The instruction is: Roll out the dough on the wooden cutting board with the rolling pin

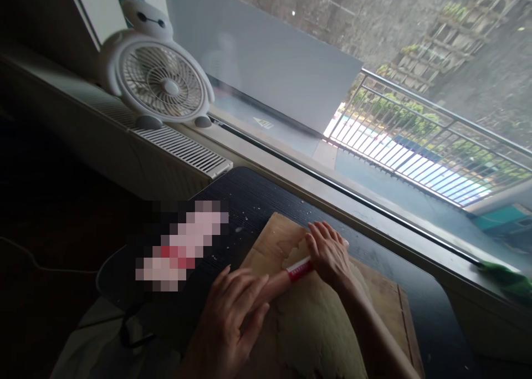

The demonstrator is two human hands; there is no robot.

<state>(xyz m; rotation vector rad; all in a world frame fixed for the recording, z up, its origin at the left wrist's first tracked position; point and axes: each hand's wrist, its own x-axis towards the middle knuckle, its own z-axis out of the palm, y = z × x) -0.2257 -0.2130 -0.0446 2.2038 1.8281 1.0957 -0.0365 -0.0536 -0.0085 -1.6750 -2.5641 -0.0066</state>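
A rolling pin (274, 288) with a red and white label lies slantwise across a wide sheet of rolled-out dough (320, 323). My left hand (233, 312) rests over the near-left end of the pin, fingers stretched and thumb apart. On the far-right end lies my right hand (330, 257), its fingers extended flat over the pin instead of wrapped round it. Beneath the dough is a wooden board (266, 246); the dough's uneven edge shows near the board's far side.
The board sits on a dark table (245, 193) dotted with small pale crumbs. A blurred-out pinkish item (191, 229) is at its left. Behind stand a radiator (187, 146), a white character-shaped fan (166, 82) and a large window. Something green (505, 279) lies at right.
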